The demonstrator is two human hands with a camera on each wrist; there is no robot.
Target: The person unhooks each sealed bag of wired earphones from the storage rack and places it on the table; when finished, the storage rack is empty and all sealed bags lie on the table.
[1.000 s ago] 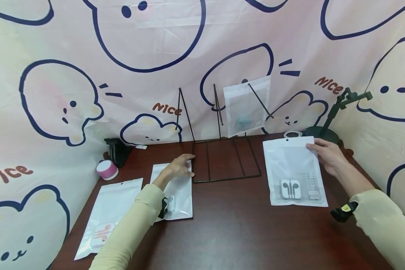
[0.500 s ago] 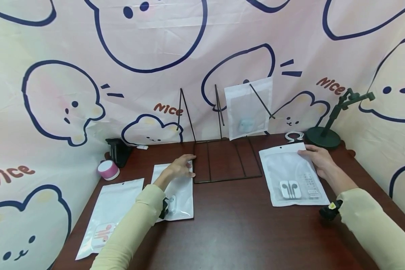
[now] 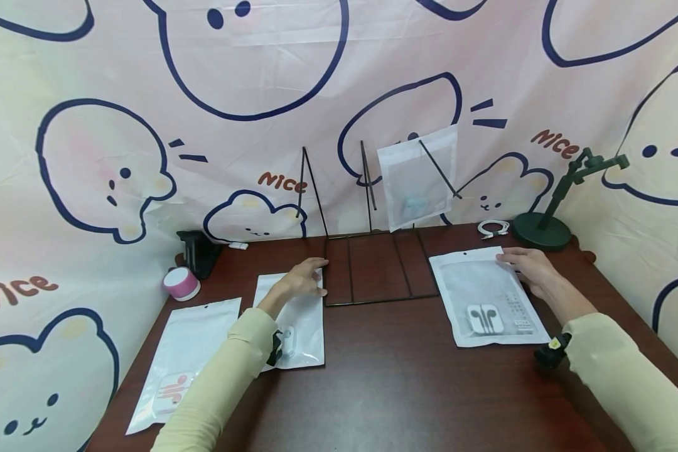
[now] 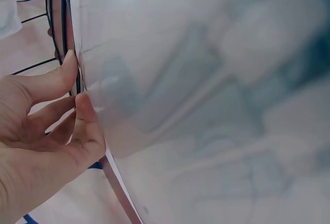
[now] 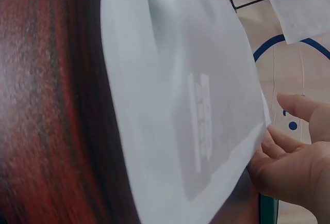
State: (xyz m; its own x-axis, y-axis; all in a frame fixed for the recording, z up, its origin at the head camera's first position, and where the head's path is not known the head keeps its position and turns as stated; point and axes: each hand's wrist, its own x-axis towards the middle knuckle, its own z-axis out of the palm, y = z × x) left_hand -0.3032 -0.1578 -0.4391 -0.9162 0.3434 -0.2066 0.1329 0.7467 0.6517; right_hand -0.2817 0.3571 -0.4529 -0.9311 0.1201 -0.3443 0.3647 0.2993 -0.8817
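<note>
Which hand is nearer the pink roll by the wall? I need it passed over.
Left. The left hand rests on a bag beside the wire rack, somewhat right of the pink roll; the right hand is across the table on the earphone bag.

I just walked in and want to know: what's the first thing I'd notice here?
The big bear-cartoon cloth behind the brown table. At the table's back stands a black wire rack with a white bag propped in it. The right hand touches the earphone bag on the right; the left hand rests on another bag beside the rack.
</note>
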